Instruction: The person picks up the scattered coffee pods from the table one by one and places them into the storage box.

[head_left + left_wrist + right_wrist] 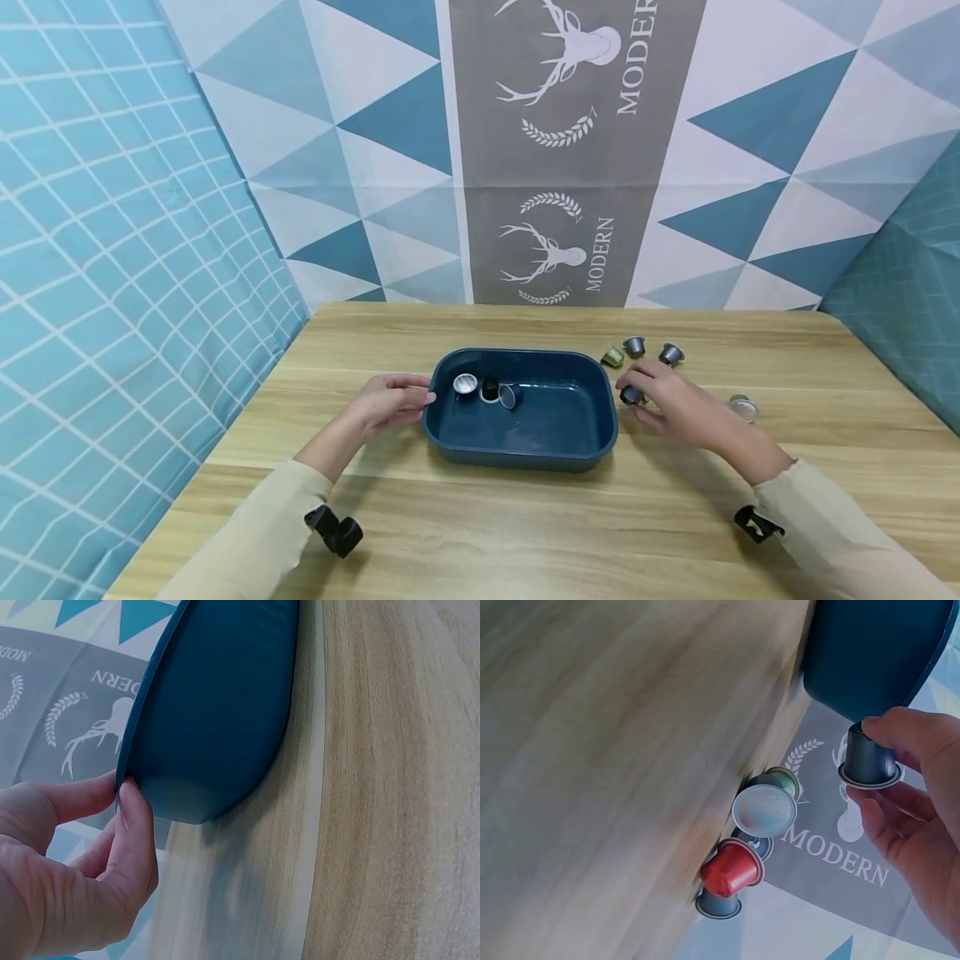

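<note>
A dark blue rectangular tub [521, 454] stands on the wooden table. My left hand [392, 403] pinches its left rim between thumb and fingers; the left wrist view shows the same grip on the rim [129, 761]. Beside the tub's right end, my right hand [681, 407] holds a dark grey coffee capsule [870, 759] by thumb and fingers, above the table. Inside the tub, toward its left, lie a capsule with a silver lid [465, 383], a black capsule [490, 387] and a capsule on its side [508, 397].
Right of the tub lie a green capsule [612, 357], a grey capsule [634, 346] and another grey capsule [671, 354]. A pale-lidded capsule [743, 407] sits partly behind my right wrist. The right wrist view also shows a red capsule [731, 868]. Patterned cloth [375, 167] hangs behind the table.
</note>
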Available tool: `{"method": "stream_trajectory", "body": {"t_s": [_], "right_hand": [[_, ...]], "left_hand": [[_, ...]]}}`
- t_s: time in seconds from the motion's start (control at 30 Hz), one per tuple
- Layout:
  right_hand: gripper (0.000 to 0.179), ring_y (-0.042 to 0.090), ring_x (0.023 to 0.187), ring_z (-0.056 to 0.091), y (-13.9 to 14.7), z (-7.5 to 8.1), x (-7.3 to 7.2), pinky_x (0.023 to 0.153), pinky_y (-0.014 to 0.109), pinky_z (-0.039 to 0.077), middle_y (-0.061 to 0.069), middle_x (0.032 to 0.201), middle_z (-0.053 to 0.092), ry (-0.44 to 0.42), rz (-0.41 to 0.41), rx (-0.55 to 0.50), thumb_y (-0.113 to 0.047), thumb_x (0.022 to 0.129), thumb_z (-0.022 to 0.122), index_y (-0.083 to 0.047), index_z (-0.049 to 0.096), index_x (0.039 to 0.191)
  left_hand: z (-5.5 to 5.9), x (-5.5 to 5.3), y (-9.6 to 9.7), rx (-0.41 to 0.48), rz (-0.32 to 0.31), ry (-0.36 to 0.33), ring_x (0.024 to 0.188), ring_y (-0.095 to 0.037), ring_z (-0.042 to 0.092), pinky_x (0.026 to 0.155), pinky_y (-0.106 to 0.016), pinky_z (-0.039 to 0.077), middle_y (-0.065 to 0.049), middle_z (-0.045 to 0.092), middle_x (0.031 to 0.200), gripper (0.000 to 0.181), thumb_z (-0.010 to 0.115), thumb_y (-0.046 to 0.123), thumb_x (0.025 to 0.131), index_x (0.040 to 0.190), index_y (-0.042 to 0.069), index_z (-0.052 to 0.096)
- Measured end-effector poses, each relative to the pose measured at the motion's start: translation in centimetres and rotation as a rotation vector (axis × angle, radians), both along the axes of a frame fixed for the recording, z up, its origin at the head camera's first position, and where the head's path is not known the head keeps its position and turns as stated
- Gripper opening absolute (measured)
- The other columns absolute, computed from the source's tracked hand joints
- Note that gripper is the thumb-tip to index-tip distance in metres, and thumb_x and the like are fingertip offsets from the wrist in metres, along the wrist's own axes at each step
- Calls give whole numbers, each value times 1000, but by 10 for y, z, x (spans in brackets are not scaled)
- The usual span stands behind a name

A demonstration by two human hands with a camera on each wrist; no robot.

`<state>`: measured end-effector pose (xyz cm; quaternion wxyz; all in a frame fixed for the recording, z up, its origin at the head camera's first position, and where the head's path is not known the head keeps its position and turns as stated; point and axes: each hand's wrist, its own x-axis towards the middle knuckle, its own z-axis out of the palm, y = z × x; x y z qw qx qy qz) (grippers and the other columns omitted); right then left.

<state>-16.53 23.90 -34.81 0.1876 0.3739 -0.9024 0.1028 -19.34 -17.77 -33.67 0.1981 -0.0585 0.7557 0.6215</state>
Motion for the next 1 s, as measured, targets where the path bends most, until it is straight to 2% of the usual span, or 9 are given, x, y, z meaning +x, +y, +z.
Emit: {"method": "stream_trajectory", "body": {"t_s": [0.17, 0.4, 0.73, 1.0], "right_hand": [[33, 14, 87, 59, 0, 0, -1, 69, 29, 57, 6, 99, 62, 10, 12, 10, 0, 72, 81, -5, 67, 101], [32, 10, 78, 57, 1, 2, -6, 63, 26, 54, 5, 91, 62, 99, 60, 2, -1, 68, 82, -4, 66, 96], [30, 13, 78, 57, -3, 16, -10, 63, 30, 53, 6, 91, 62, 155, 69, 0, -2, 69, 81, -3, 66, 96], [28, 17, 83, 58, -10, 23, -12, 68, 33, 54, 7, 95, 63, 118, 29, 23, -2, 73, 77, -4, 66, 99]], "left_hand": [[-3, 1, -1, -11, -6, 1, 82, -6, 67, 78, -23, 58, 1, 69, 98, 45, 67, 12, 89, 130, -1, 55], [-5, 2, 0, 1, -6, -4, 83, -6, 66, 77, -22, 58, 2, 69, 96, 45, 67, 12, 89, 129, -1, 55], [-1, -1, 2, 13, -6, -2, 82, -6, 66, 75, -21, 58, 3, 69, 93, 44, 67, 11, 89, 130, -2, 54], [-2, -3, 1, 19, -13, -2, 81, -4, 66, 76, -20, 58, 6, 69, 90, 46, 67, 11, 89, 131, -1, 54]]}}
